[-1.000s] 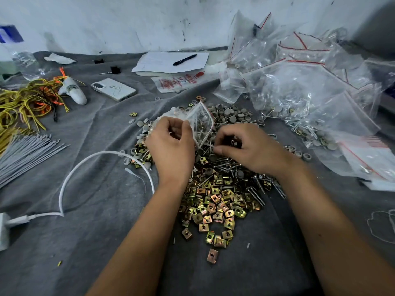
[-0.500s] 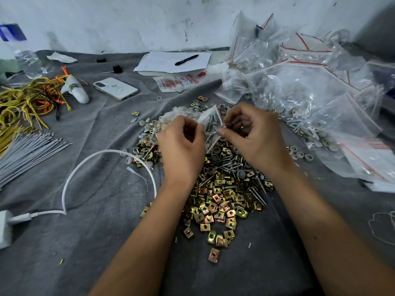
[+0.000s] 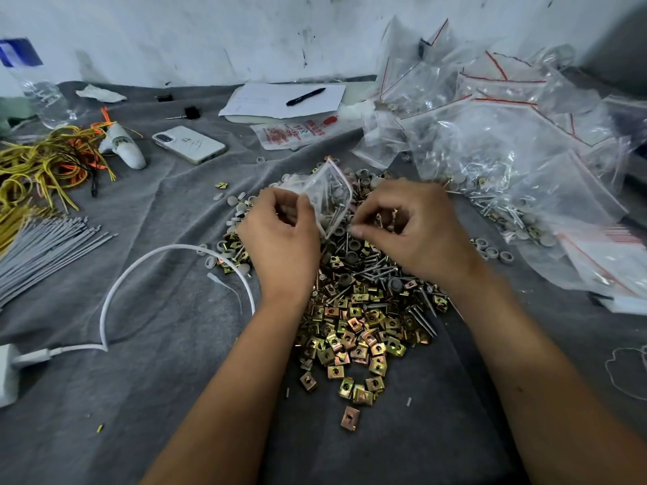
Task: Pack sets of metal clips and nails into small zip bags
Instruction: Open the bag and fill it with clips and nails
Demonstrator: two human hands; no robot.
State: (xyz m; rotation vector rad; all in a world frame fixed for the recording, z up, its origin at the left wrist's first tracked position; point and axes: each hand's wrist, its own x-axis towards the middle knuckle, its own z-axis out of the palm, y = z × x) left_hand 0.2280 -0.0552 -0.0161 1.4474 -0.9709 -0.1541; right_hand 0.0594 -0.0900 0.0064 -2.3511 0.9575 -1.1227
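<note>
1. Head view, the bag in hand: the left hand [image 3: 280,236] grips a small zip bag [image 3: 329,196] by its near side and holds it tilted above the loose hardware. Nails show through the clear film, so this bag is already partly filled. Whether clips are inside I cannot tell.

2. Head view, the other hand: the right hand [image 3: 409,229] sits just beside the bag's lower edge, fingers curled and thumb against forefinger in a pinch. It seems to hold some small piece, yet what it is stays too small to make out.

3. Head view, what is done: a heap of filled bags [image 3: 490,145] with red zip lines lies at the far right of the tabletop [image 3: 157,379], nails and pale caps visible in them. That suggests many sets are already packed.

4. Head view, what is left: a big pile of metal clips [image 3: 353,337] lies between the forearms, with loose nails [image 3: 378,271] and grey caps [image 3: 238,201] mixed further up. Judging by this stock, a good share of the work remains, and the current bag is not yet sealed.
</note>
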